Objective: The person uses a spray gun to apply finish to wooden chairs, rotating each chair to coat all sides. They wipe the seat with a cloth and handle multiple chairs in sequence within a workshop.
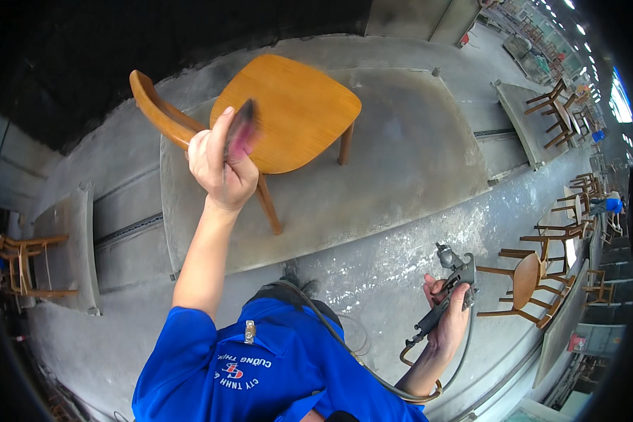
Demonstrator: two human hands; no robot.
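A wooden chair [295,112] with an orange-brown seat and curved backrest stands on a large grey flat platform [401,155]. My left hand [221,165] is raised between me and the chair, its fingers closed round a dark, flat pad [239,130] with a pinkish-purple patch. The pad is blurred, so its exact kind is unclear; whether it touches the chair I cannot tell. Held off to the right over the floor, my right hand [449,320] is wrapped round a grey metal spray gun [457,278]. A hose [373,373] runs from the gun's side across my body.
Similar platforms stand left [67,246] and far right [524,119], both bearing chairs. Several wooden chairs [526,281] line the right side. Rails [130,232] run between the platforms. A dark wall [155,49] rises behind. Another person [612,204] in blue is far right.
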